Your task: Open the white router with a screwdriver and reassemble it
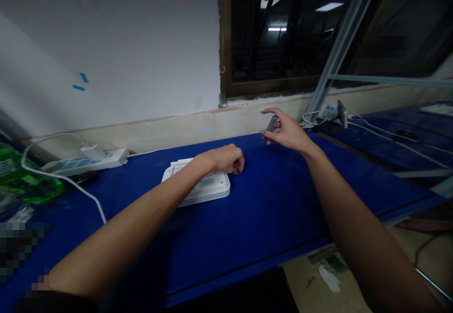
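Observation:
My left hand (pixel 226 159) rests curled over the right end of a flat white plastic device (pixel 208 189) with a perforated top, possibly a router. Its fingertips point down at a tiny dark item (pixel 238 172) by the device's edge, partly hidden by the fingers. My right hand (pixel 286 132) hovers above the far side of the blue table, away from the device. Between its thumb and fingers it pinches a small purple tool (pixel 272 123), and the tool's ends are partly hidden.
The blue-topped table (pixel 283 209) ends in a front edge, with a lower floor beyond. A white power strip (pixel 85 162) with a plug and cable lies to the left, beside a green plastic bag (pixel 24 176). Metal framing (pixel 339 44) and another blue bench (pixel 396 138) with cables stand right.

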`<action>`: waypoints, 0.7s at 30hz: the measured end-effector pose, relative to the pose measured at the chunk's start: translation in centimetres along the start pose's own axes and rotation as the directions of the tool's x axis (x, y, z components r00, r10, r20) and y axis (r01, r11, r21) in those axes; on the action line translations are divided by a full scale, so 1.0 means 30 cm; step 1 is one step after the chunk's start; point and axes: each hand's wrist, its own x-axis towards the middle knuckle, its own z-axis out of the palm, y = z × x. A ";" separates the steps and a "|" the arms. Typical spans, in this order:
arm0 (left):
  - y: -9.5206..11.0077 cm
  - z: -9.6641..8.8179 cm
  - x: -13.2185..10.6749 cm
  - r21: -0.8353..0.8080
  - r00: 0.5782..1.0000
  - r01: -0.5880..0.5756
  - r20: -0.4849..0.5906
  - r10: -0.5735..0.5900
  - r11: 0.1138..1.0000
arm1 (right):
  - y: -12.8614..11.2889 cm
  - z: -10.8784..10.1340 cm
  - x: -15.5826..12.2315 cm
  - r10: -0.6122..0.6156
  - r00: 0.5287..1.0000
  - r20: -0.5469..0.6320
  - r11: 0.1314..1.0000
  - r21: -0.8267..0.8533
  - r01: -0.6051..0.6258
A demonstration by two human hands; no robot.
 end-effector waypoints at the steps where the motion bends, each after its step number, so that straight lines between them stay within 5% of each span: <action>1: 0.000 0.002 -0.001 -0.007 1.000 -0.002 -0.007 0.002 1.000 | 0.000 0.000 0.000 -0.001 1.000 0.000 1.000 0.000 0.001; 11: -0.005 0.017 -0.028 -0.049 0.998 0.001 -0.056 -0.004 0.999 | -0.007 0.013 -0.004 0.019 0.999 0.029 0.999 0.031 -0.019; 15: 0.010 0.008 -0.086 -0.040 0.987 0.031 -0.156 -0.037 0.999 | -0.011 0.027 -0.003 0.002 0.999 0.045 0.998 0.062 -0.004; 18: 0.040 0.013 -0.174 -0.003 0.934 0.170 -0.319 -0.162 0.985 | -0.025 0.044 -0.003 0.000 0.998 0.067 0.992 0.126 -0.009; 21: 0.076 0.050 -0.265 0.071 0.816 0.485 -0.396 -0.421 0.872 | -0.050 0.075 -0.005 -0.004 0.994 0.107 0.981 0.191 -0.017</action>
